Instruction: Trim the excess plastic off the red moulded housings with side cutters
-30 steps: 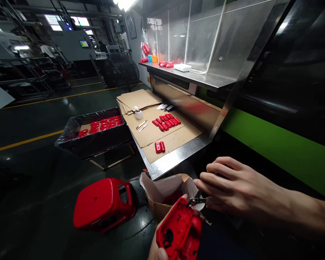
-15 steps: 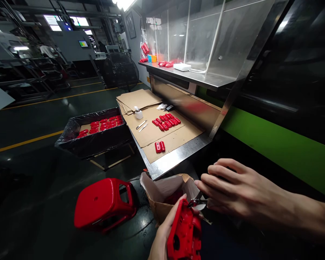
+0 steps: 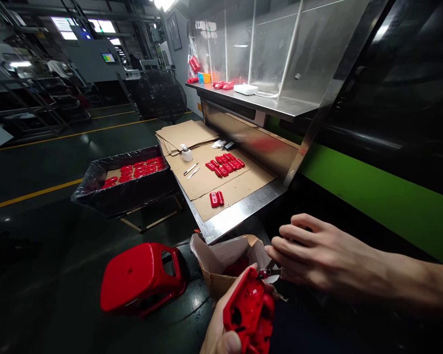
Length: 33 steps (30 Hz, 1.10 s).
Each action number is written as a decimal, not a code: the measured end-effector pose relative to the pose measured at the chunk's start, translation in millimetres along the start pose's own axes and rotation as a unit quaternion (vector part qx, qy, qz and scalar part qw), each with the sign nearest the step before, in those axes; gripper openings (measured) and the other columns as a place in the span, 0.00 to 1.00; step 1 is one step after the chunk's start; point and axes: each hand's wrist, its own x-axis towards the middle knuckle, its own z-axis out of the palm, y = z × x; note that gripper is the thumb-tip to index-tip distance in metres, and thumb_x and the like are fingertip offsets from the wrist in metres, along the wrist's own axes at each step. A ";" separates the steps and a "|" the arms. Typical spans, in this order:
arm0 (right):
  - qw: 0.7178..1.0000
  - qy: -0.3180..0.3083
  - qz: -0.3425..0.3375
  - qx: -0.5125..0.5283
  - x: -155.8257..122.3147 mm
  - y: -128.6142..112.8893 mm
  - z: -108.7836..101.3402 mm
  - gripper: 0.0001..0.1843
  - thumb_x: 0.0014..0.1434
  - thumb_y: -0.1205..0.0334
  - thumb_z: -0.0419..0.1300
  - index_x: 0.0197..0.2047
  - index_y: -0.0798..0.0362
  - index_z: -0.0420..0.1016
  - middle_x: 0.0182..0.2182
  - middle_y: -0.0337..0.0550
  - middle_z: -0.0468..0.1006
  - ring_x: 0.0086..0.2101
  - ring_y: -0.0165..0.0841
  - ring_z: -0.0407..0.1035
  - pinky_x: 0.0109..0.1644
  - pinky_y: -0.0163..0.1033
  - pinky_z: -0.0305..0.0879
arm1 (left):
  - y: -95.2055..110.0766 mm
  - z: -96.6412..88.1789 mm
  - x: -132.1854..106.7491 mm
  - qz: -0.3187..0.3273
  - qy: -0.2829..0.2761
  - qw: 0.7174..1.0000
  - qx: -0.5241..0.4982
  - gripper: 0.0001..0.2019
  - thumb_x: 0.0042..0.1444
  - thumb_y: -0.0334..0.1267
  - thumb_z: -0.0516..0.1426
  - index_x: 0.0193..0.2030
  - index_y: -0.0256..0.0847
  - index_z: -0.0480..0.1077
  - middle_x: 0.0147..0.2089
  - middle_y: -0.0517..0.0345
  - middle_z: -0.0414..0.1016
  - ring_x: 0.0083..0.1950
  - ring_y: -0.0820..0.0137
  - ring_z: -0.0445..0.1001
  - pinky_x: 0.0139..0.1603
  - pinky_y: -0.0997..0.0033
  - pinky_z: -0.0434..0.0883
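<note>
Low in the view, my left hand (image 3: 221,319) is closed around a red plastic housing (image 3: 248,300), with its hollow, ribbed inner side turned up and the thumb over its near edge. My right hand (image 3: 313,250) is to the right, fingers curled round a pair of small metal nippers (image 3: 268,273). Only the dark jaws of the nippers show, at the upper right edge of the housing; the handles are hidden in the palm. An open paper-lined bag (image 3: 221,282) stands just behind the housing, with red pieces inside.
A metal-edged worktable (image 3: 231,221) carries cardboard, rows of red parts (image 3: 225,166), a red pair (image 3: 217,199) near its front, a white bottle (image 3: 186,153) and a knife (image 3: 191,169). A red stool (image 3: 129,275) and a black-lined bin (image 3: 121,196) stand left.
The red housing has tilted in my left hand, and its thumb now shows over the near edge. My right hand stays nearly in place with the nippers against the housing's edge.
</note>
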 end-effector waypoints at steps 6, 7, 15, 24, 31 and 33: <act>0.999 -0.044 0.003 0.017 3.8 -4.1 2.0 0.09 0.68 0.67 0.55 0.39 0.55 0.77 0.37 0.40 0.78 0.37 0.34 0.65 0.44 0.46 0.58 | 11.9 9.2 -2.0 -0.023 0.016 0.999 0.017 0.46 0.49 0.63 0.66 0.71 0.41 0.63 0.66 0.43 0.71 0.69 0.42 0.64 0.74 0.41 0.54; 0.998 -0.049 0.005 0.038 4.1 -4.9 4.1 0.08 0.67 0.67 0.56 0.37 0.54 0.76 0.35 0.39 0.78 0.35 0.32 0.64 0.42 0.45 0.58 | 10.6 7.9 -2.8 -0.024 0.016 1.000 0.012 0.47 0.49 0.63 0.66 0.71 0.40 0.63 0.65 0.42 0.72 0.69 0.42 0.64 0.74 0.41 0.54; 0.998 -0.049 0.044 0.021 -11.8 3.5 24.6 0.09 0.67 0.58 0.62 0.41 0.56 0.74 0.34 0.41 0.76 0.35 0.35 0.66 0.39 0.44 0.59 | -19.8 -12.9 -5.2 -0.038 0.055 0.996 -0.056 0.37 0.54 0.63 0.60 0.62 0.38 0.73 0.61 0.38 0.75 0.66 0.42 0.67 0.71 0.40 0.57; 0.829 0.055 0.346 0.436 -14.1 -42.7 52.0 0.20 0.66 0.42 0.61 0.42 0.51 0.67 0.32 0.38 0.75 0.28 0.28 0.67 0.31 0.33 0.64 | -4.9 -5.4 3.4 -0.027 0.070 0.995 0.057 0.39 0.52 0.54 0.69 0.69 0.50 0.66 0.65 0.46 0.74 0.68 0.49 0.69 0.73 0.53 0.58; 0.765 0.068 0.412 0.490 -9.2 -74.8 73.3 0.06 0.68 0.58 0.55 0.39 0.50 0.64 0.30 0.37 0.72 0.28 0.28 0.63 0.30 0.33 0.59 | -25.3 -9.1 4.2 -0.021 0.114 0.971 0.210 0.33 0.60 0.52 0.63 0.71 0.46 0.64 0.72 0.48 0.65 0.73 0.48 0.62 0.76 0.51 0.54; 0.731 0.055 0.426 0.531 -12.7 -83.0 79.0 0.07 0.69 0.57 0.54 0.39 0.50 0.64 0.30 0.37 0.71 0.28 0.29 0.62 0.30 0.34 0.59 | -36.6 -11.5 3.1 0.013 0.141 0.937 0.318 0.35 0.60 0.52 0.63 0.71 0.41 0.64 0.71 0.45 0.66 0.72 0.48 0.63 0.75 0.53 0.56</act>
